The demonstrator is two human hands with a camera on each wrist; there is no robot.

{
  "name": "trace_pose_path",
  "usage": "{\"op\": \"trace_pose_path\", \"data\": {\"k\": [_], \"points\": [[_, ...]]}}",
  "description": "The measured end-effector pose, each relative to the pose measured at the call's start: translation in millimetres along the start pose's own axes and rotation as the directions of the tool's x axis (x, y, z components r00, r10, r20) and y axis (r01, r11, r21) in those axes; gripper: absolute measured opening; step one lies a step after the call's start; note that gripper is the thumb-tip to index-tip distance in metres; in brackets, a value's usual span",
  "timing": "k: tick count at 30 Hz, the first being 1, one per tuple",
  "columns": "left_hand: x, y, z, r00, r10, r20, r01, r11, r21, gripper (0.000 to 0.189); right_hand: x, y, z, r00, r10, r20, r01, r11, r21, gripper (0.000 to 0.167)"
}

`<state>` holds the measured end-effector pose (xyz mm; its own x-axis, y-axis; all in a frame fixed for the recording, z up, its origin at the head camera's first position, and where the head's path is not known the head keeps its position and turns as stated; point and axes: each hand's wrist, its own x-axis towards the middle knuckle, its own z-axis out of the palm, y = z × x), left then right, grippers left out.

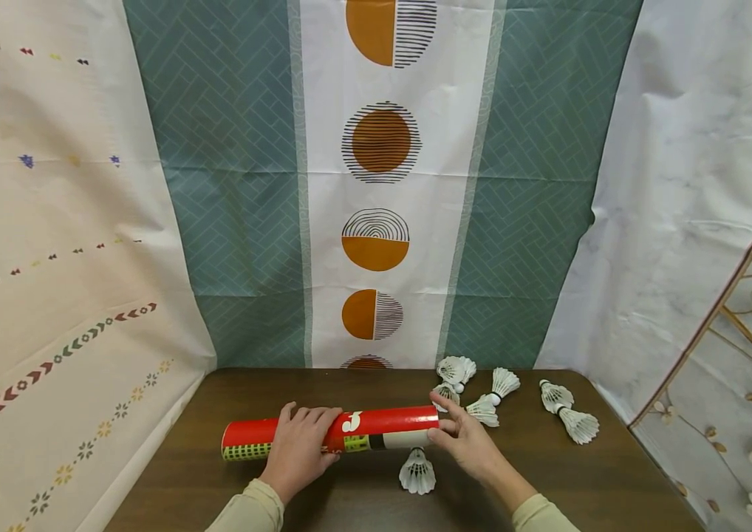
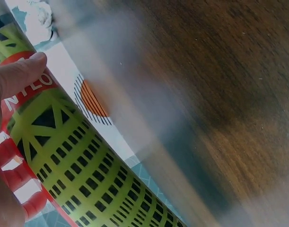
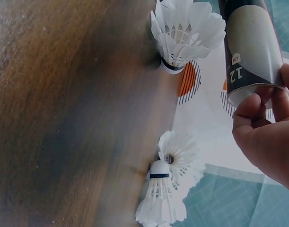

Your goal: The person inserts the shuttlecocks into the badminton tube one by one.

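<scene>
Beyond the near shuttlecock (image 1: 418,474), the red tube (image 1: 379,424) is being gripped by the left hand (image 1: 301,446); its right end is seemingly being worked by the right hand (image 1: 467,445) — whose hold cannot be told — and steadiness is presumably being called for next.

The tube (image 1: 399,422) looks smooth and glossy, the tabletop (image 1: 582,488) like grained wood.

Even light fills the head view; hazy reflections streak the tabletop (image 2: 220,71) in both wrist views.
</scene>
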<state>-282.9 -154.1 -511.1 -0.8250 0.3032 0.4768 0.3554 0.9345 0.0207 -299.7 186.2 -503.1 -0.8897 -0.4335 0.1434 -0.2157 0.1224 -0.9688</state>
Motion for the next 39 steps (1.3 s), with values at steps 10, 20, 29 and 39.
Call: {"op": "trace_pose_path", "data": {"k": [10, 20, 29, 39], "points": [[0.4, 0.5, 1.6, 1.0, 0.0, -0.001, 0.0, 1.0, 0.008, 0.084, -1.3, -1, 1, 1.0, -0.01, -0.013, 0.01, 1.0, 0.011, 0.072], [0.5, -5.0, 2.9, 1.0, -0.017, -0.008, 0.017, 1.0, 0.005, 0.083, -0.9, -6, 3, 0.989, 0.014, -0.149, -0.017, 1.0, -0.022, 0.066], [-1.3, -10.0, 1.5, 0.998, -0.005, -0.062, 0.006, 1.0, 0.012, 0.082, -6.2, 0, 5, 0.935, 0.131, -0.329, -0.155, 0.987, -0.048, 0.054], [0.3, -13.2, 1.1, 0.999, -0.048, -0.009, 0.048, 0.999, -0.002, 0.083, -16.7, 5, 10, 0.97, 0.228, -0.081, -0.22, 0.971, 0.099, 0.06]]}}
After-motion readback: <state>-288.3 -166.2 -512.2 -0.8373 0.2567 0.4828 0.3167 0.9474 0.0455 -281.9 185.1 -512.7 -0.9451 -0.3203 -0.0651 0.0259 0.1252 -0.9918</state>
